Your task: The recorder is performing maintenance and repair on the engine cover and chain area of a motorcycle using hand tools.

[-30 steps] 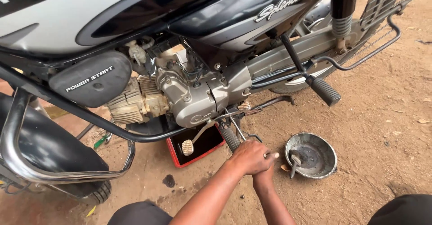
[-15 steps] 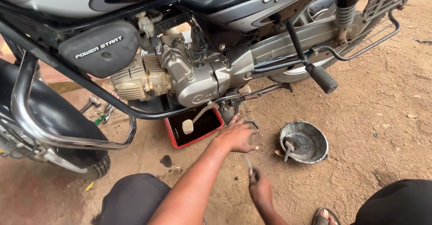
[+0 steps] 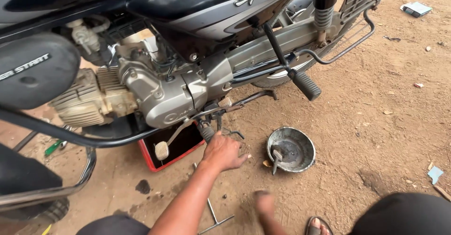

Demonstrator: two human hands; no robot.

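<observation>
Bare brown dirt ground [image 3: 376, 122] lies under a black motorcycle [image 3: 188, 9] on its stand. The left hand [image 3: 224, 151] is closed around the rubber footrest [image 3: 206, 132] below the grey engine case [image 3: 164, 98]. The right hand [image 3: 265, 204], at 5 o'clock from it, is blurred, so I cannot tell its grip. A T-handled wrench [image 3: 213, 214] lies on the dirt; a metal bowl [image 3: 291, 149] sits at 3 o'clock and a red tray [image 3: 174, 148] at 9. A firm, steady hold on the footrest seems wise.

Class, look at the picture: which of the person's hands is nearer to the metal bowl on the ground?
Left. The left hand rests by the footpeg, just beside the metal bowl. The right hand, blurred, is lower in the frame, below the bowl and slightly farther off.
</observation>
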